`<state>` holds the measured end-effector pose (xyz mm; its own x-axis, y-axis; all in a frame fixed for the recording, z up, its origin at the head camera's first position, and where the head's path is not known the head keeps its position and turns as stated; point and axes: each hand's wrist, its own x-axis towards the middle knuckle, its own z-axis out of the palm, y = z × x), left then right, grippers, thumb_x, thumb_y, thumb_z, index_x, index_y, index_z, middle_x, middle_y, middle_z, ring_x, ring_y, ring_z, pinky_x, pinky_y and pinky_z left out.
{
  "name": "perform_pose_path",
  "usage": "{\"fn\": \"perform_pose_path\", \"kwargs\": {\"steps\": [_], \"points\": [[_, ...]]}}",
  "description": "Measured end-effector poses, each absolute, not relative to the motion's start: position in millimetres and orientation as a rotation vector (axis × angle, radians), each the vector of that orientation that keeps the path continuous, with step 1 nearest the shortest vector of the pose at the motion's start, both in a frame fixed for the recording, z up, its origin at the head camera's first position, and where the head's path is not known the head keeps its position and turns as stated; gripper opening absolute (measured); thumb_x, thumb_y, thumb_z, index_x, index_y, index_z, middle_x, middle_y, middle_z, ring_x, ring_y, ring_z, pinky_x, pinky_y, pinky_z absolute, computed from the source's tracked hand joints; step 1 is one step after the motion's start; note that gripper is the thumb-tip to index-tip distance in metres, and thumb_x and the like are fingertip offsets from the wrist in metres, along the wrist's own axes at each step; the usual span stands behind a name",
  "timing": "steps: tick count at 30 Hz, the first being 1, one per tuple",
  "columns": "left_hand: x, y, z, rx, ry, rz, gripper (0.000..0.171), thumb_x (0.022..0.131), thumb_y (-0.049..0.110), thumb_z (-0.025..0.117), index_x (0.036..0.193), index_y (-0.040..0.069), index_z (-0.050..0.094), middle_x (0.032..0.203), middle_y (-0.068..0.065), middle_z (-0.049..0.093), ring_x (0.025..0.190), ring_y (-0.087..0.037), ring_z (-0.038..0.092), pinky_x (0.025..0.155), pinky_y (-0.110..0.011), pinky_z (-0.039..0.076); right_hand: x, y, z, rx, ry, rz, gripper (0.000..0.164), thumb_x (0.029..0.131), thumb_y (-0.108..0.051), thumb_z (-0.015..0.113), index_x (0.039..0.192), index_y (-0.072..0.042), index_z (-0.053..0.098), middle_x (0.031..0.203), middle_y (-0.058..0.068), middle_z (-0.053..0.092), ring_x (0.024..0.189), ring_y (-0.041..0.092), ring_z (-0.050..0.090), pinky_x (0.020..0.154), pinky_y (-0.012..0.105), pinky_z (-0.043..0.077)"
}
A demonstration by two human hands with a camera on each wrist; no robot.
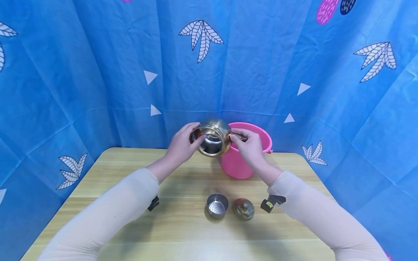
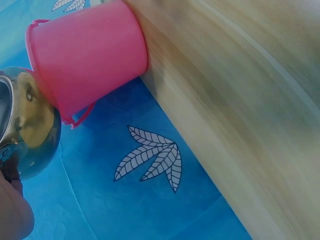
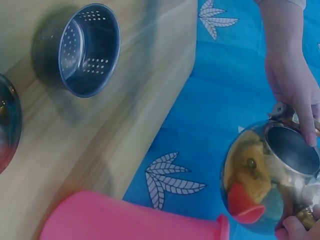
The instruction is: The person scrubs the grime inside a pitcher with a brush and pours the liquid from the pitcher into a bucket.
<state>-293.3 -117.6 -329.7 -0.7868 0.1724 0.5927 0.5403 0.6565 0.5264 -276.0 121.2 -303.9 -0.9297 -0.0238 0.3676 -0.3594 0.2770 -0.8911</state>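
A shiny metal teapot is held up in both hands, tipped so its round open mouth faces me. My left hand grips its left side, the thumb over the rim. On the right, my right hand pinches a short spout-like part that sticks out from the pot. In the right wrist view the teapot shows a reflection of the bucket, and the left hand reaches to its rim. The pink bucket stands just behind and right of the pot, partly hidden by the right hand.
A small metal strainer cup with a perforated bottom stands upright on the wooden table. Right of it lies a round metal lid with its knob up. A blue patterned curtain hangs behind the table and along both sides.
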Motion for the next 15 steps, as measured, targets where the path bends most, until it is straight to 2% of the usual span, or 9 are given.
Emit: {"fn": "perform_pose_path", "kwargs": {"steps": [15], "points": [[-287, -132, -342, -0.518, -2.405, -0.985, 0.057, 0.096, 0.043, 0.066, 0.140, 0.009, 0.056, 0.144, -0.010, 0.054, 0.133, -0.030, 0.051, 0.109, -0.045, 0.042, -274, 110, -315, 0.357, -2.347, 1.682, 0.028, 0.095, -0.004, 0.068, 0.122, 0.002, 0.069, 0.113, 0.018, 0.072, 0.102, 0.025, 0.070, 0.089, 0.031, 0.056]]}}
